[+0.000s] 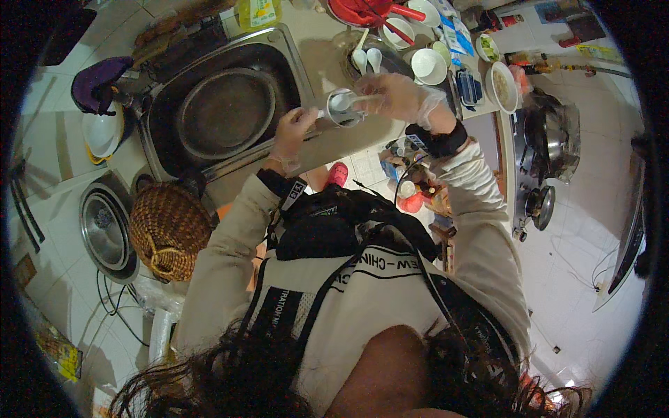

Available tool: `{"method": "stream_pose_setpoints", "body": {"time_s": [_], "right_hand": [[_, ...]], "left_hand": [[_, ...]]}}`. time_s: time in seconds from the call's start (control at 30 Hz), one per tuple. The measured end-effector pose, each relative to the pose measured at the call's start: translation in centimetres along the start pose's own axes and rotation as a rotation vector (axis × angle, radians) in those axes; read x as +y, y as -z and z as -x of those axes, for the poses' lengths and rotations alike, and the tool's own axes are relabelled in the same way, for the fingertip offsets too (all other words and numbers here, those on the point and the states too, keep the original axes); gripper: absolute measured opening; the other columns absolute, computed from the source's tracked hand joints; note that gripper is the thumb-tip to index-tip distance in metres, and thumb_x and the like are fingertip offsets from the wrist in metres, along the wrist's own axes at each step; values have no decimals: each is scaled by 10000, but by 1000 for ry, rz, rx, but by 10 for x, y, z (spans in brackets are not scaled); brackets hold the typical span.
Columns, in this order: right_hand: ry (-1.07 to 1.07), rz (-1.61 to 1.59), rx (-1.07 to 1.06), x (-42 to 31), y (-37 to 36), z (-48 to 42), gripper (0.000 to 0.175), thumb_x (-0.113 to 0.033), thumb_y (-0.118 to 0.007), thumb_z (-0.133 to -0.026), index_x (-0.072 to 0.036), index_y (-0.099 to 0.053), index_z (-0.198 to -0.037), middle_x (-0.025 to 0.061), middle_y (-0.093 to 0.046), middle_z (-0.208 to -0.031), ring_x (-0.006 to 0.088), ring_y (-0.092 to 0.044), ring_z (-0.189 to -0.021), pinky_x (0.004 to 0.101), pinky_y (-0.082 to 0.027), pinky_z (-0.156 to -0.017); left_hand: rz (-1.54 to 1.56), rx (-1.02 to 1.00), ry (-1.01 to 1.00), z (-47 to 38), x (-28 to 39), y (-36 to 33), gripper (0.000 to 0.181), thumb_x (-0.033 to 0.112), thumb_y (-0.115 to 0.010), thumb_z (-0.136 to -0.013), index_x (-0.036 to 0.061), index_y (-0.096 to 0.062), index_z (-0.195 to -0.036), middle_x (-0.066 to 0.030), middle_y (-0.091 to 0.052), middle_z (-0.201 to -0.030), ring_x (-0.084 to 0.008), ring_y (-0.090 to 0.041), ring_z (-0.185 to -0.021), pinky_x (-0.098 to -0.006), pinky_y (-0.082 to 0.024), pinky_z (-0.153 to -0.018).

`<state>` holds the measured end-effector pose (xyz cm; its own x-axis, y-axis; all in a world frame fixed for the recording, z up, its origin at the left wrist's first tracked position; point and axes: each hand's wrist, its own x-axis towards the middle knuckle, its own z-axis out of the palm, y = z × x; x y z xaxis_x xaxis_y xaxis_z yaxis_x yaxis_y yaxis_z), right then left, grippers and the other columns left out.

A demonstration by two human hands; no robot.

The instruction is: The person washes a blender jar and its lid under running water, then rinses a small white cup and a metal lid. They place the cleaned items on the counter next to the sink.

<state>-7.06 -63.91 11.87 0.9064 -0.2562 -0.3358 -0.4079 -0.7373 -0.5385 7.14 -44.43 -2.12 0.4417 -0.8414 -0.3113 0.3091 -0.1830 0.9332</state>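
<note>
Both my hands wear thin clear plastic gloves, and I hold them over the counter edge to the right of the sink. My left hand (293, 131) grips the short pale handle of a small round cup-like vessel (351, 119). From the other side my right hand (400, 96) pinches the handle of a white spoon (342, 102), whose bowl lies over or inside the vessel's mouth. What the vessel contains is too blurred to tell. Just beyond my right hand, white spoons (373, 58) rest on a dark round lid or plate.
A metal sink (292, 62) holds a large round basin (230, 112). White bowls (429, 67), a red colander (353, 11) and a lidded blue container (469, 88) crowd the right counter. A woven basket (167, 230) and nested metal bowls (104, 224) stand left. A stove (522, 157) is right.
</note>
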Motion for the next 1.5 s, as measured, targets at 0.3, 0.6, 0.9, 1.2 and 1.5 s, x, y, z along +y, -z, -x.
{"method": "stream_pose_setpoints", "body": {"time_s": [0.3,0.6,0.9,1.2,1.5], "right_hand": [[-611,116,216,90,3,-64,471,-435,-555,-862,-17,-662,-1054,219,-667,-993,367,-639,-956,415,-487,-832],[-604,232,-10,165,-62,-137,568,-521,-491,-866,-95,-558,-1235,156,-566,-1270,320,-552,-1167,442,-433,-947],[-413,320,-122,161,-42,-114,572,-496,-447,-892,-145,-461,-1343,121,-492,-1365,299,-475,-1246,398,-359,-1024],[-515,372,-245,150,-13,-81,313,-271,-542,-844,-55,-651,-1042,199,-664,-989,331,-647,-901,374,-489,-797],[-108,-7,108,53,1,5,363,-291,-489,-934,-72,-538,-1220,227,-646,-965,382,-625,-923,440,-488,-789]], "left_hand": [[103,138,87,10,-2,26,277,319,-628,-871,103,-573,-706,80,-411,-638,-40,-346,-603,-229,-261,-548],[191,261,130,18,-5,35,287,316,-648,-863,69,-607,-723,68,-454,-651,-45,-380,-615,-227,-282,-550],[182,296,108,14,-12,39,258,325,-642,-864,117,-577,-725,89,-391,-644,-45,-322,-598,-242,-250,-556],[74,262,80,0,4,29,274,341,-648,-848,135,-538,-703,80,-355,-644,-50,-307,-587,-245,-231,-550],[4,235,70,-20,7,12,321,347,-628,-861,34,-628,-794,53,-530,-715,-70,-445,-671,-240,-356,-619]]}}
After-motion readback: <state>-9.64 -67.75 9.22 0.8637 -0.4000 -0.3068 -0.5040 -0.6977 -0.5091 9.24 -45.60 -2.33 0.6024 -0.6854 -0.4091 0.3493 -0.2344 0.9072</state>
